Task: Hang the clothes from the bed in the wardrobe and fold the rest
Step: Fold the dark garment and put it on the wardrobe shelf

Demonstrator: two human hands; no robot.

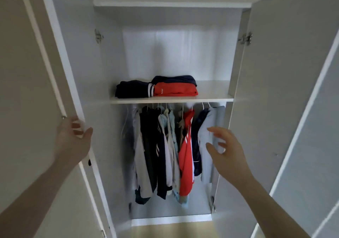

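The clothes [170, 151] hang in a packed row under the shelf [216, 96] of the wardrobe [172, 5], and I see both doors swung wide, so the opening between the left door [77, 58] and the right door [271, 72] gives free room straight ahead. Below the hems there is bare space down to the wardrobe floor [170, 219]. My left hand [73, 138] is raised at the outer edge of the left door, fingers curled round that edge, so this grip is clamped on the door. My right hand [225, 151] reaches forward with its grip apart, fingers spread and loose, its fingertips [211, 129] in front of the pale blue garment [207, 146] at the right end of the row; I cannot tell whether they touch it. A red garment [187, 157] hangs just left of that, with a dark one between. On the shelf lie folded clothes [157, 89], dark blue and red, left of centre.
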